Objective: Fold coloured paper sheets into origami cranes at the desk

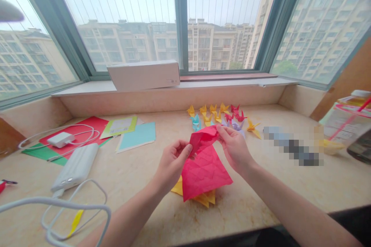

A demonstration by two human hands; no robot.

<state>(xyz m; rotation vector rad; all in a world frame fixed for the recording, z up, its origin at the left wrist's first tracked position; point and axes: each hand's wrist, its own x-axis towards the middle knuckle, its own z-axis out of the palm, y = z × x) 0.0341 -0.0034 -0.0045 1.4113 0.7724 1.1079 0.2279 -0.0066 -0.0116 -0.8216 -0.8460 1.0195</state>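
Note:
A folded piece of red origami paper (203,137) is held up between my two hands. My left hand (176,158) pinches its lower left corner between thumb and fingers. At the upper right end, my right hand (233,144) grips it with the fingertips. Beneath the hands lies a creased red sheet (207,171), resting on some yellow paper (207,199) whose points stick out at the front and left. Just beyond stand several folded paper cranes, among them yellow ones (217,117), red ones (240,115), blue ones (196,122) and a purple one (237,124).
Coloured sheets, including blue paper (139,137) and red paper (100,125), lie at left under a white charger (60,139). A white power bank (77,166) trails a cable (107,210). A white box (145,76) sits on the sill. A plastic cup (352,117) stands at right.

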